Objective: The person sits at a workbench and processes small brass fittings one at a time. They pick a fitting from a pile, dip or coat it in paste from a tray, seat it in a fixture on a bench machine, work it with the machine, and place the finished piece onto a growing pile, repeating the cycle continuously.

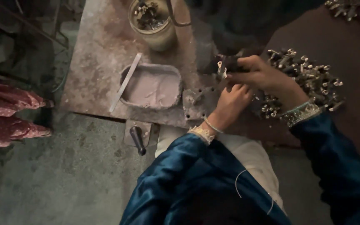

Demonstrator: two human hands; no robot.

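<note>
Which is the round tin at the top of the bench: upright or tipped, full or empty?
Upright and partly filled: the round tin stands on the bench, mouth facing up, with small metal pieces inside.

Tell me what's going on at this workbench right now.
A person in blue satin sleeves works at a worn, rusty metal bench. The right hand pinches a small pale metal tube piece near a dark fixture, while the left hand sits just below it, fingers curled; whether it holds anything cannot be told. A heap of small metal tube pieces lies beside the right wrist. Further left sit a shallow tray of pinkish paste and a yellowish bucket of scrap pieces.
</note>
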